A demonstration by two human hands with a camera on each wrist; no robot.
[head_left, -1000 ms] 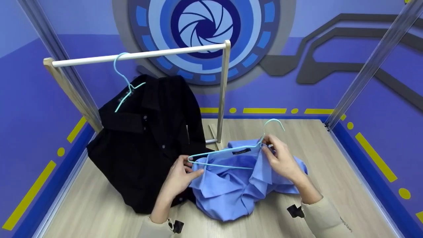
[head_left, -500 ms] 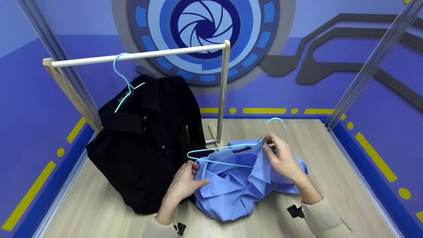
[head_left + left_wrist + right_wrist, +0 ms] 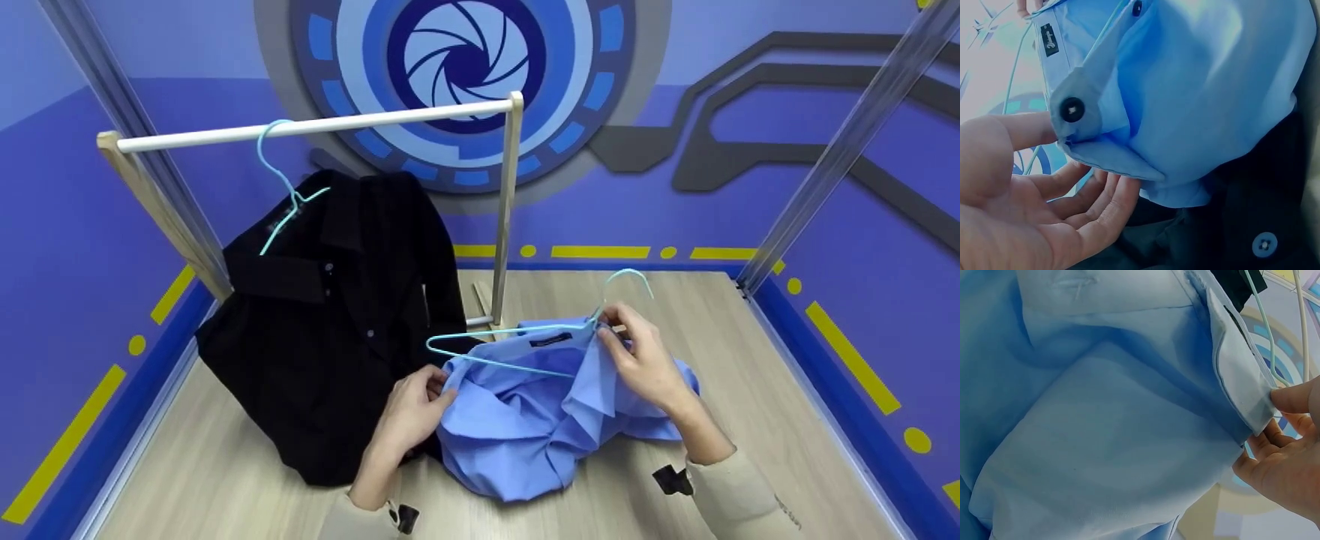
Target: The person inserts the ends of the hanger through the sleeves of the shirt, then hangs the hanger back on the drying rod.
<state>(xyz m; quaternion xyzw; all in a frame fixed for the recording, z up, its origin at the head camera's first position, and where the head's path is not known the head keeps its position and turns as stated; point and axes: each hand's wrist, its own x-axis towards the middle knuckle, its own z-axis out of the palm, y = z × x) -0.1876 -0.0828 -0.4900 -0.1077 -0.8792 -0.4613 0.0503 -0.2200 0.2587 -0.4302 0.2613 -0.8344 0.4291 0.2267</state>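
Note:
A light blue shirt [image 3: 510, 450] lies bunched on the tabletop, its dark neck label [image 3: 551, 340] showing. My left hand [image 3: 411, 409] pinches the left collar edge, and in the left wrist view the thumb sits beside a dark button [image 3: 1072, 109]. A mint-green wire hanger [image 3: 491, 331] is partly inside the neck opening; its left end sticks out above the collar, and its right end is hidden under the cloth. At the base of the upright hook, my right hand [image 3: 643, 367] pinches the collar [image 3: 1247, 382] between thumb and fingers.
To the left, a black shirt [image 3: 337, 375] hangs by a second mint hanger [image 3: 277, 174] from the white rail [image 3: 322, 126] of a wooden-legged rack. Its lower part reaches close to my left hand. Blue walls surround the wood-grain tabletop [image 3: 765, 420].
The left hand has come off the hanger's left end, moved down and right, and now pinches the collar edge. The hanger's left end stands freer of the cloth. My right hand stays nearly still.

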